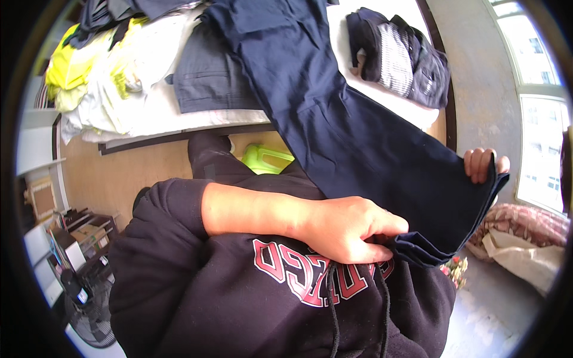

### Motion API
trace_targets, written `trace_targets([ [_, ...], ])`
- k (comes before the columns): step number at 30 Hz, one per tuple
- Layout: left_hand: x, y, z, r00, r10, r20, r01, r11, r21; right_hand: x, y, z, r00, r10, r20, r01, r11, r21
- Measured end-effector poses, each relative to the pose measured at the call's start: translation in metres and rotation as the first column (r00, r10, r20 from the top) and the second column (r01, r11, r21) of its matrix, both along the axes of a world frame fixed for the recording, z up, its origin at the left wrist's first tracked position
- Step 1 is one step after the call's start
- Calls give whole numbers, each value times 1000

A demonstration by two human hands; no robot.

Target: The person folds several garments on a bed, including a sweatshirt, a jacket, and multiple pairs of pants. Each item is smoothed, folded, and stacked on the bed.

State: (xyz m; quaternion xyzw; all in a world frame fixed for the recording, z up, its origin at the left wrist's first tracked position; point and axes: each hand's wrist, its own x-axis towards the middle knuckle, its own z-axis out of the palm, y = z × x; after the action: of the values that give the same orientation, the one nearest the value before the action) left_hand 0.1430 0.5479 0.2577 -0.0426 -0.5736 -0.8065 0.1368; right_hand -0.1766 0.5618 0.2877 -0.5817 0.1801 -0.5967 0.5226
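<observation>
Navy blue fabric trousers (313, 112) stretch from the bed towards me, with a leg drawn out to the right. Near my chest, my left hand (358, 230) pinches the near corner of the leg's hem between thumb and fingers. At the far corner of that hem, my right hand (481, 165) grips the cloth; its fingers show over the edge and the rest is hidden behind the fabric. Under the trousers, dark grey folded trousers (210, 76) lie on the white-covered bed (224, 117). A pile of folded dark clothes (398, 58) rests on the bed's right side.
Yellow-green and white clothes (94, 76) lie heaped on the bed's left. A lime-green plastic object (266, 159) is on the floor by my legs. At the lower left stand a fan (94, 317) and a cluttered shelf (87, 232). Windows (541, 138) line the right wall.
</observation>
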Motion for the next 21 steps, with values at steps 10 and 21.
trace_targets([
  [10,0,-31,-61,921,196,338,-256,956,144,7,5,-71,819,-432,-378,573,583,575],
  [21,81,-153,-178,150,629,763,-913,385,-138,60,-198,-218,639,-309,-705,698,617,362],
])
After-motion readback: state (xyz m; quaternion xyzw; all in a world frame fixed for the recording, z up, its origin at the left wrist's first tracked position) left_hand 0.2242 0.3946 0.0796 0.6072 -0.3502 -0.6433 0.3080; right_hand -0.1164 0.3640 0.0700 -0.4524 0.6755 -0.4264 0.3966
